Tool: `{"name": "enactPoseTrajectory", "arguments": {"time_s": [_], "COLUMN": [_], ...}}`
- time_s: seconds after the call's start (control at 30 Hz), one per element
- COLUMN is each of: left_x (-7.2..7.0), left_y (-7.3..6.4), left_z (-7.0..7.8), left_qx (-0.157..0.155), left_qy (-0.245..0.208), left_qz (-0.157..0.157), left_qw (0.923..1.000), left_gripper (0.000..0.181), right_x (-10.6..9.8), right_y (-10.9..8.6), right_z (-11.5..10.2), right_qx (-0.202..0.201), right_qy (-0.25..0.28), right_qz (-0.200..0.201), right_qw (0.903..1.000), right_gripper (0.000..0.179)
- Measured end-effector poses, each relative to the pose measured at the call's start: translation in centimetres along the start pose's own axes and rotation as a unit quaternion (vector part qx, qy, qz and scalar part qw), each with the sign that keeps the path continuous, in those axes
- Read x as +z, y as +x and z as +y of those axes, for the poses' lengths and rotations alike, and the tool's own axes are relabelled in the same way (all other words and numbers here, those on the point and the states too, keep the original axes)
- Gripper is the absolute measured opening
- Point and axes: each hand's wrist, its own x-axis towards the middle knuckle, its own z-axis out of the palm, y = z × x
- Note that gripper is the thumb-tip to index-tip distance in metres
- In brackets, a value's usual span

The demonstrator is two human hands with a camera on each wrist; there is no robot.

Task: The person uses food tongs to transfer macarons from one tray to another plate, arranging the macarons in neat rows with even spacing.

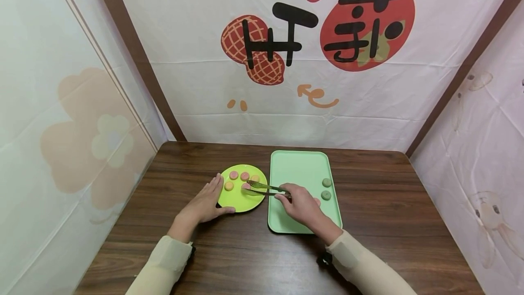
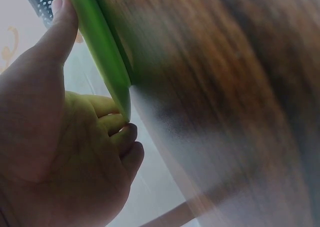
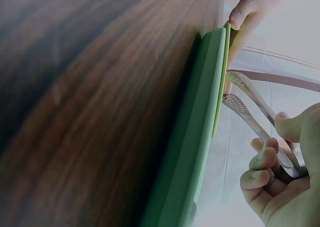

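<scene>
My right hand [image 1: 302, 204] holds a pair of metal tongs [image 1: 268, 190] by the handle end, thumb on one arm and fingers on the other. The tongs' perforated tips reach over the yellow-green plate [image 1: 241, 204], spread on either side of a pink macaron [image 1: 245, 186]. Two more pink macarons [image 1: 234, 175] and two yellow macarons [image 1: 229, 186] lie on that plate. At the plate's left edge rests my left hand [image 1: 206, 203], its fingers extended along the rim and its thumb at the near side. In the right wrist view, the tongs [image 3: 255, 117] stand apart at their tips.
A pale green rectangular tray [image 1: 296, 165] sits right of the plate, under my right hand. On it are two green macarons [image 1: 325, 195] and a pink macaron [image 1: 317, 201] partly hidden by the hand. Both stand on a dark wooden table [image 1: 245, 258], with a printed cloth [image 1: 196, 104] behind.
</scene>
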Motion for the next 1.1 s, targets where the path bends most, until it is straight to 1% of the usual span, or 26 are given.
{"name": "enactPoseTrajectory", "arguments": {"time_s": [0.23, 0.4, 0.53, 0.8, 1.1], "left_x": [-0.1, -0.1, 0.0, -0.1, 0.0], "left_y": [-0.1, 0.0, -0.1, -0.2, -0.1], "left_z": [0.0, 0.0, 0.0, 0.2, 0.2], "left_qx": [0.006, 0.005, 0.004, 0.004, 0.004], "left_qy": [0.002, 0.005, 0.005, 0.005, 0.006], "left_qz": [0.005, 0.005, 0.005, 0.005, 0.005], "left_qw": [1.0, 1.0, 1.0, 1.0, 1.0], "left_gripper": [0.119, 0.119, 0.119, 0.119, 0.118], "right_x": [0.4, 0.8, 1.0, 1.3, 1.3], "right_y": [0.5, 0.8, 1.1, 1.2, 1.3], "right_z": [-0.1, -0.1, -0.2, -0.4, -0.6], "right_qx": [0.003, 0.0, 0.001, 0.005, 0.009], "right_qy": [-0.008, -0.014, -0.014, -0.01, -0.018], "right_qz": [-0.001, -0.001, -0.006, -0.016, -0.021], "right_qw": [1.0, 0.9999, 0.9999, 0.9998, 0.9996], "right_gripper": [0.028, 0.026, 0.028, 0.028, 0.029]}}
